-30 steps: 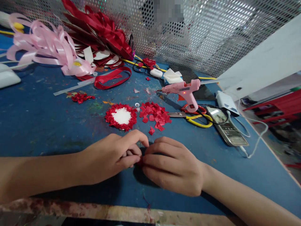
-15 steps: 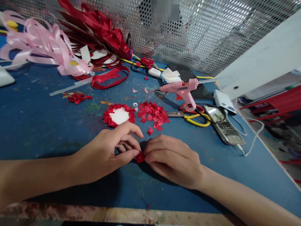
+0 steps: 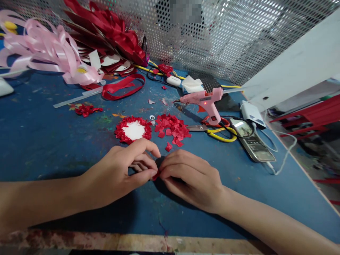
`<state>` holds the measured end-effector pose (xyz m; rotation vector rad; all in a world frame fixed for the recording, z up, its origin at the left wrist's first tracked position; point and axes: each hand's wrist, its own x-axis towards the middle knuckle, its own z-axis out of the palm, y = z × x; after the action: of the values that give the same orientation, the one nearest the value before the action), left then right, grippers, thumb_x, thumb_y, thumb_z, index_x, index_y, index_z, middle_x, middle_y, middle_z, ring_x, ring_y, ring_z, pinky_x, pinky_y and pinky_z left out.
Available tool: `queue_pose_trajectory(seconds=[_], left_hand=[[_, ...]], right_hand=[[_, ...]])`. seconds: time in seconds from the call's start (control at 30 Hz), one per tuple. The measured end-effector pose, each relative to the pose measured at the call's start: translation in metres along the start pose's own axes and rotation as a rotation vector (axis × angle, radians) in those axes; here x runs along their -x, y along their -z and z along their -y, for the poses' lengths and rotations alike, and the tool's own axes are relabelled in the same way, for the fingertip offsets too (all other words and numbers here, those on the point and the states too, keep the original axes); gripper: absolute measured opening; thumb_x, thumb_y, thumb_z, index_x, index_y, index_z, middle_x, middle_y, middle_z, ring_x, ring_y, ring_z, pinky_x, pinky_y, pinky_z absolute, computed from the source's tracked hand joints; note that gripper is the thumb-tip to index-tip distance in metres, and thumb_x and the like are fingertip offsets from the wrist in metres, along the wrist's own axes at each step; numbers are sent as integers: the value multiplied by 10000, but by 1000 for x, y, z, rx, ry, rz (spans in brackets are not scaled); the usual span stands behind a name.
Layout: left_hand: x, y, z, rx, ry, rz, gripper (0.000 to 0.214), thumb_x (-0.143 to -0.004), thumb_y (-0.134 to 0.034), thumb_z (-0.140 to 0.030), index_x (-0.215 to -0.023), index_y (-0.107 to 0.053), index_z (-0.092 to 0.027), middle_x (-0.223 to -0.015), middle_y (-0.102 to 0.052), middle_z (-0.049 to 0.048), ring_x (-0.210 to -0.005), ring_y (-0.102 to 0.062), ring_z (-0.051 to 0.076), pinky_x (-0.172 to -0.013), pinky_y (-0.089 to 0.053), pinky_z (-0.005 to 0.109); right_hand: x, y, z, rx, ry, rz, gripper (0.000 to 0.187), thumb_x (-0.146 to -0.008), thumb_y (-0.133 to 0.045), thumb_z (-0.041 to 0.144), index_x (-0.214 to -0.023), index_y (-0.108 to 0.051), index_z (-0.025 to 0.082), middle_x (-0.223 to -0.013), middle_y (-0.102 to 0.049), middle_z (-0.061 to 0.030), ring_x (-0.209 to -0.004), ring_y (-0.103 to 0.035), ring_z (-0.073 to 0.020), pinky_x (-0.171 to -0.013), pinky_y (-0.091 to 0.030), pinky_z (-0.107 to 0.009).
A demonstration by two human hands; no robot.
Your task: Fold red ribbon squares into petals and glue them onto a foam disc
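Between the fingertips of both hands is a small piece of red ribbon (image 3: 156,176), mostly hidden now. My left hand (image 3: 130,168) pinches it between thumb and finger, the index finger arched above. From the other side, my right hand (image 3: 190,177) closes its fingertips on the same piece. Just beyond my hands lies a white disc (image 3: 134,131) edged with a ring of crumpled red ribbon pieces. To its right spreads a pile of small red ribbon squares (image 3: 172,128), with a googly eye (image 3: 152,117) between the two.
A pink glue gun (image 3: 208,102) with a lit red light rests beside yellow-handled scissors (image 3: 223,135). On the right are a phone (image 3: 252,141) and a white power bank (image 3: 252,112). Pink ribbon (image 3: 45,49) and red ribbon (image 3: 114,35) lie along the perforated metal panel (image 3: 212,39).
My right hand has moved slightly left, closer to my left fingertips. Less of the red ribbon piece shows between them. The view has shifted a little.
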<state>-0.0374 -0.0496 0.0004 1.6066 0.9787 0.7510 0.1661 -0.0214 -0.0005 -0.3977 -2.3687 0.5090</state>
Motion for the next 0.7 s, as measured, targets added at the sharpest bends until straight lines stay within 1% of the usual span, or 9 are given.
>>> queue_pose_trajectory(seconds=[0.2, 0.3, 0.43, 0.57, 0.7], left_hand=[[1, 0, -1, -14, -19, -27, 181, -856, -542, -169, -1013, -481, -236, -824, -704, -44, -773, -681, 100, -721, -532, 175], [1, 0, -2, -17, -18, -45, 132, -875, -525, -176, -990, -494, -233, -836, -698, -38, -793, -683, 96, -727, -529, 163], [0, 0, -4, -13, -47, -35, 76, -908, -499, -207, -981, -492, -228, -849, -699, -29, -795, -685, 87, -726, -525, 148], [1, 1, -2, 19, -33, -25, 110, -915, -473, -198, -1020, -466, -229, -916, -708, -9, -817, -688, 94, -753, -537, 171], [2, 2, 0, 66, 7, -22, 190, -869, -517, -171, -1030, -449, -246, -968, -715, -18, -869, -688, 106, -794, -538, 187]], right_hand=[[1, 0, 4, -3, -52, -7, 141, -825, -579, 29, -887, -596, 155, -809, -686, -58, -791, -640, -132, -736, -544, -289], [1, 1, 5, -16, -67, -20, 147, -810, -595, 24, -865, -588, 161, -777, -679, -46, -764, -641, -131, -718, -544, -287], [0, 2, 8, -11, -76, -39, 171, -798, -598, 6, -864, -588, 164, -776, -680, -45, -764, -642, -128, -732, -549, -283], [0, 3, 8, 18, -80, -62, 174, -801, -594, 17, -866, -590, 178, -773, -682, -42, -764, -643, -128, -742, -553, -281], [-1, 3, 7, 25, -67, -74, 178, -782, -605, 2, -859, -592, 163, -775, -683, -54, -761, -640, -135, -736, -551, -288]])
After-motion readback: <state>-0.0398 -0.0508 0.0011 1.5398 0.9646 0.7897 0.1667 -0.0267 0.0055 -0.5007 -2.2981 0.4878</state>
